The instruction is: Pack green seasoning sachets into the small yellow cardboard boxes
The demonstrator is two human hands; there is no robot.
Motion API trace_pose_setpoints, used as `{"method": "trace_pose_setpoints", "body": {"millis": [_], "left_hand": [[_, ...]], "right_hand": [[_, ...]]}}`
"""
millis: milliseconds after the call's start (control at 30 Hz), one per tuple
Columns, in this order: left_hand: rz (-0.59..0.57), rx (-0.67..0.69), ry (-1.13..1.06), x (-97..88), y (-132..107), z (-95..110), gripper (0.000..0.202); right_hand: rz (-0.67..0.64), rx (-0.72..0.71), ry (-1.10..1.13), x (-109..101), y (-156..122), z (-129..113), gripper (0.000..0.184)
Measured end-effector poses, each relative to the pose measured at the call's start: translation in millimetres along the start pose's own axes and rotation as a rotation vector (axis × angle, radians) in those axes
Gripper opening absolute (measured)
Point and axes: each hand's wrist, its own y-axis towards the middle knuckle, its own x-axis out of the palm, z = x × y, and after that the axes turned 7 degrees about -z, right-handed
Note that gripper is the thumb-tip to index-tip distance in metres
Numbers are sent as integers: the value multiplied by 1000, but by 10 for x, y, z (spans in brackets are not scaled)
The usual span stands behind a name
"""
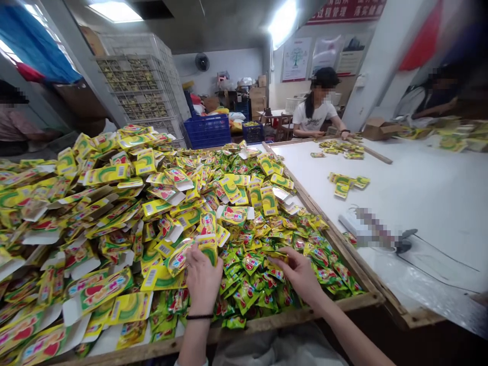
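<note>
Left hand (203,277) near the bench's front edge, fingers curled round a fanned bunch of sachets (192,249), gripping them; right hand (299,272) just beside, fingertips pinched on 1 small sachet (277,257) lying in the loose sachet heap (267,284) at the front right corner; flat yellow cartons (107,203) piled over the bench's left half, the pile cut off at the left; print on packs too small to read; wooden rim (335,305) along the front; white table (419,193) to the right, blurred patch on it; seated person (318,109) at its far edge; red banner (345,10) above, characters not legible.
</note>
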Motion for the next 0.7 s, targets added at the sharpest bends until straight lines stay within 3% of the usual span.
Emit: {"method": "trace_pose_setpoints", "body": {"millis": [67,133,267,400,433,500,600,700], "left_hand": [[-32,3,-212,-79,40,-4,63],[-149,-49,-495,-187,74,-21,53],[-493,-163,-981,-346,6,91,34],[-980,-19,-1324,-339,-234,412,37],[-1056,33,-1353,-320,-292,486,39],[-1067,112,-1329,-285,-378,588,43],[-985,164,-1254,-264,-433,632,40],[-979,237,-1130,-280,-449,641,34]], "right_hand": [[8,45,28,-99,-29,4,26],[11,93,116,-212,-41,-26,27],[10,68,292,-294,-5,-305,28],[-88,-80,372,-170,68,-732,20],[-110,-127,369,-139,89,-813,18],[-155,-236,275,-114,127,-921,15],[-278,-377,-61,-186,145,-993,8],[-470,-369,-421,-317,79,-1056,13]]}}
